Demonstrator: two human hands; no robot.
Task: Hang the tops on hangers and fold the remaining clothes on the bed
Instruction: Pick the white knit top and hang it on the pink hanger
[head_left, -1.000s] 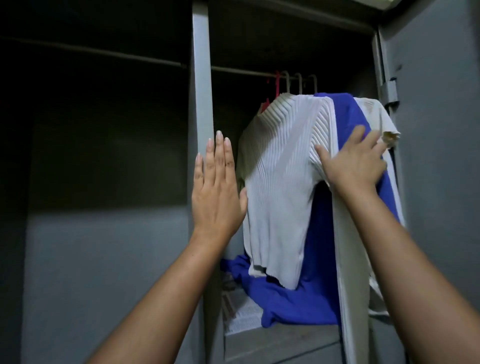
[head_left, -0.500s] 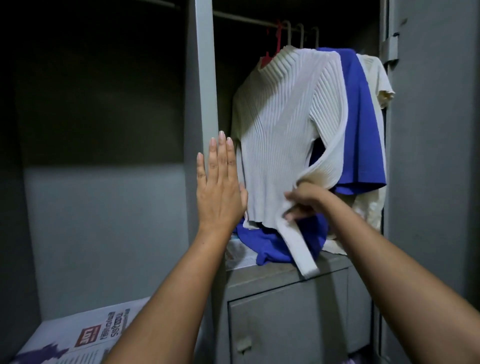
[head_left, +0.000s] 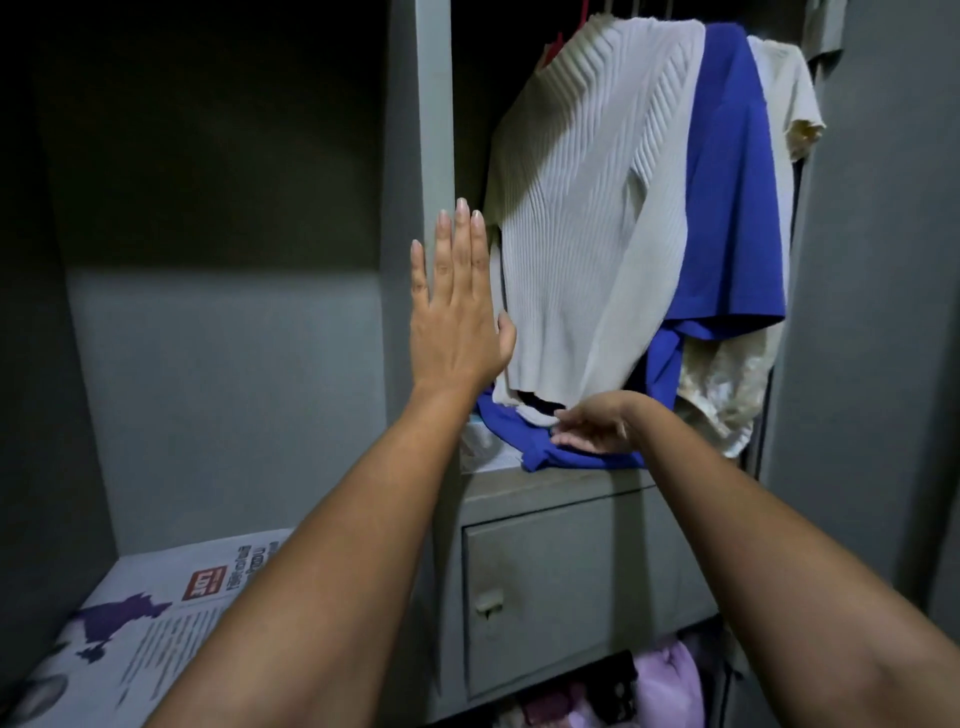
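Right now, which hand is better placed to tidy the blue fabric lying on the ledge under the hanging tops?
Right hand: it hovers, fingers loose, at the bunched blue fabric. Left hand lies flat against the grey wardrobe divider.

A tall grey metal wardrobe (head_left: 883, 260) stands in dim light. A grey vertical divider post (head_left: 421, 130) separates its dark left compartment from a small grey drawer (head_left: 550, 587) on the right.

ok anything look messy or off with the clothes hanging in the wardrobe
Yes. The blue top hangs too low: its hem lies bunched on the ledge above the drawer, by the right hand. The white ribbed top hangs clear in front of it.
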